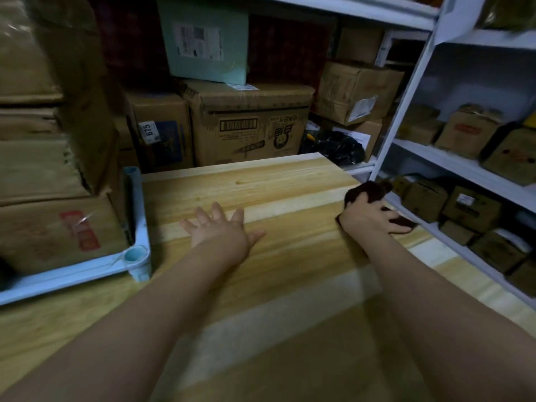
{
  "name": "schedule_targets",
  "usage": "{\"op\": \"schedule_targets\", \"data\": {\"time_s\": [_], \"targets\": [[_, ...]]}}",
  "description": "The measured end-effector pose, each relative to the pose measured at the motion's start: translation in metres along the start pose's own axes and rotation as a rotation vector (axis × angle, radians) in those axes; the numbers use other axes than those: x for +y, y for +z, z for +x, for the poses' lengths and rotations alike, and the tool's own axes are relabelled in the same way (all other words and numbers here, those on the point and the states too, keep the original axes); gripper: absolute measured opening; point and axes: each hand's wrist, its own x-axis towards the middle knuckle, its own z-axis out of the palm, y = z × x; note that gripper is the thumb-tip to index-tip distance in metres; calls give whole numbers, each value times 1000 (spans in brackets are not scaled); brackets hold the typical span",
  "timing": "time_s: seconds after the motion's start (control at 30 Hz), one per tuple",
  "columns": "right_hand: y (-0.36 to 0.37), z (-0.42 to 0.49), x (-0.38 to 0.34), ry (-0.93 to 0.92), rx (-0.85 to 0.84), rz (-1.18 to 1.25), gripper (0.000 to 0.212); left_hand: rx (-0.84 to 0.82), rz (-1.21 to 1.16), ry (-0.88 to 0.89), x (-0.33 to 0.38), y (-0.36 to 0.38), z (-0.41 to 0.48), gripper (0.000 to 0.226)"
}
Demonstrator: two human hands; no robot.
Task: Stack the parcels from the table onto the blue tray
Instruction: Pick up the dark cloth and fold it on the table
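Gripped with the right hand (pixel 374 219) a dark soft parcel (pixel 366 193) at the right edge of the wooden table (pixel 261 181), fingers curled over its middle, its long axis seemingly running along that edge, though too blurred to be sure. Rested the left hand (pixel 222 230) flat on the table, fingers spread and holding nothing, between the parcel and the blue tray (pixel 139 258). Judged the coming move as a carry leftward across the table, past the left hand, toward the tray standing at the table's left side, already loaded with cardboard boxes (pixel 58 236).
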Motion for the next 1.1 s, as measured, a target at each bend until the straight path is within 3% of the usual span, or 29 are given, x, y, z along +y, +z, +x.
{"op": "schedule_targets", "data": {"time_s": [0.1,0.2,0.4,0.5,0.57,0.77,0.83,0.97,1.1], "targets": [[7,-42,1,-363,24,-38,49,89,-121,66,-18,1,-18,66],[24,-101,-16,-701,18,-96,48,244,-242,90,-24,13,-52,53],[44,-182,4,-1220,47,17,45,333,-249,-2,-6,27,-108,65],[42,-174,44,-1114,123,136,39,271,-225,-27,7,23,-130,68],[34,-158,71,-879,174,113,41,199,-205,5,16,23,-144,71],[9,-134,157,-62,129,-40,56,59,-141,105,30,26,-181,64],[6,-135,171,130,92,-20,66,32,-129,107,29,26,-186,63],[10,-161,172,114,92,-41,58,35,-139,102,23,29,-197,64],[30,-203,135,-274,150,-61,43,39,-160,82,15,31,-203,58]]}}
